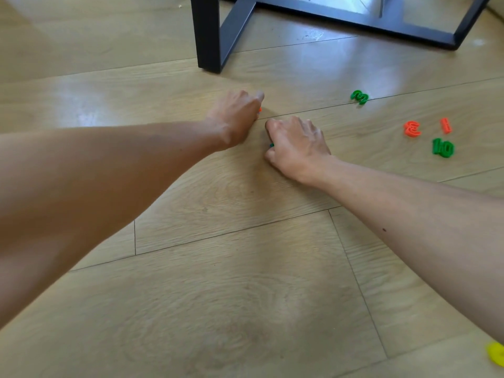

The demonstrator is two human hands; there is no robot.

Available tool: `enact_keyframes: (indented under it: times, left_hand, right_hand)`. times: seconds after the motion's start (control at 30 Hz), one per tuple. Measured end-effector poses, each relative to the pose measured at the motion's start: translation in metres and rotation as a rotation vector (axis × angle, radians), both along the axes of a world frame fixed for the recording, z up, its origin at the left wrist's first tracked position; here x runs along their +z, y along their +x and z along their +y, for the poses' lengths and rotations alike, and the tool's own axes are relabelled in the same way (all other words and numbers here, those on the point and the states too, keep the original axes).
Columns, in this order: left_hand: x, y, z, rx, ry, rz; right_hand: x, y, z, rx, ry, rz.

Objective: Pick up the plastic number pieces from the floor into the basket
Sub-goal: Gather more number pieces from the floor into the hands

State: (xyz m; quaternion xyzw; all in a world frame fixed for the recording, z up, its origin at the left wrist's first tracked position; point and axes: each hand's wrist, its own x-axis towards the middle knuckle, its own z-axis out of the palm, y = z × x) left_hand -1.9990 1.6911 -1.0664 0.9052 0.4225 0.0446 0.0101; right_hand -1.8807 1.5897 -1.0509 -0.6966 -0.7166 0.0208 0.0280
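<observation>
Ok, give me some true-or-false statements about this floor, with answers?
1. The left hand lies flat. False: its fingers curl over an orange piece.
2. The right hand curls over a green piece. True.
3. The green 10 lies right of both hands. True.
4. The orange 1 sits on the black frame. False: it lies on the floor.
5. The yellow piece touches the green 10. False: it lies apart, at the lower right edge.

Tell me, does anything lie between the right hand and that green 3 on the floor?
Nothing visible does: only bare floor lies between the right hand, which grips a small green piece, and the green 3.
</observation>
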Motion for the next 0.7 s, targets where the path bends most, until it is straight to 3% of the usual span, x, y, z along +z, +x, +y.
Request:
enact_keyframes:
  times: [0.2,0.37,0.47,0.57,0.63,0.7]
  left_hand:
    - [-0.001,0.006,-0.024,0.033,0.099,0.085]
    - [0.004,0.014,-0.038,-0.004,0.097,0.130]
    - [0.007,0.012,-0.036,0.026,0.012,0.042]
    - [0.016,0.004,-0.027,0.214,-0.301,-0.295]
    - [0.025,-0.004,-0.025,0.391,-0.744,-0.760]
    - [0.034,-0.019,-0.034,0.419,-1.296,-1.239]
  right_hand:
    - [-0.002,0.005,-0.004,-0.009,0.001,0.055]
    - [-0.007,0.022,-0.012,-0.239,0.052,0.327]
    - [-0.007,0.034,-0.018,-0.356,0.080,0.473]
    - [-0.002,0.042,-0.024,-0.503,0.089,0.751]
    - [0.003,0.044,-0.029,-0.577,0.045,1.055]
    - [0.009,0.046,-0.035,-0.627,-0.026,1.419]
